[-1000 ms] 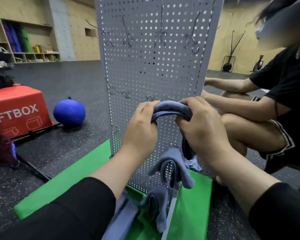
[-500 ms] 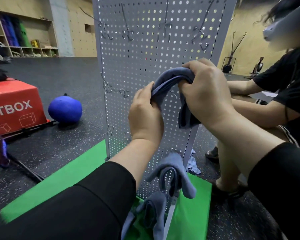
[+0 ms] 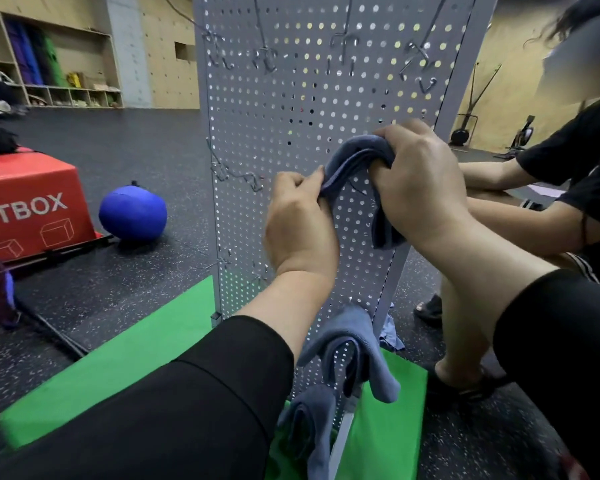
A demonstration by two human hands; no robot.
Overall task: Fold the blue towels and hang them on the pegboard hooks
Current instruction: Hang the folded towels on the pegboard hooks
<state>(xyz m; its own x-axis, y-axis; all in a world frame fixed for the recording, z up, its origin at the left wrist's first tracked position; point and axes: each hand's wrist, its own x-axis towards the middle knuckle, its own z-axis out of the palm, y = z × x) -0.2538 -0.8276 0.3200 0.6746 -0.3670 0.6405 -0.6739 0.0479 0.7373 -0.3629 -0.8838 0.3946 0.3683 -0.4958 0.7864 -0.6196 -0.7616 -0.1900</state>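
One folded blue towel [image 3: 355, 157] is held up in front of the grey pegboard [image 3: 291, 133], arched over between both hands at about mid-height of the board. Left hand [image 3: 300, 223] pinches one end of the fold between thumb and curled fingers. Right hand [image 3: 420, 181] is closed round the other side, fingers wrapped over the top of the bundle, with a tail of cloth hanging below the palm.

Handling judgement: cloth looks soft, light and limp, several layers thick at the fold. It sags wherever it is not supported, so the layers are likely to slide apart if only one edge is held. Best hold seems to be the present one: both sides of the fold, close to the crease, leaving the middle of the arch free to drop over a hook. No fragility concern; slip risk is low on fabric, though a thin wire hook may let a narrow fold slide off sideways.

Nearest wire hooks [image 3: 243, 178] sit just left of the left hand; more hooks [image 3: 343, 50] stand along the top row. Two hung towels [image 3: 354, 348] already drape low on the board, above a green mat [image 3: 118, 358]. A second person [image 3: 568, 188] crouches to the right; a blue ball [image 3: 132, 213] and red box [image 3: 28, 202] lie on the floor at left.
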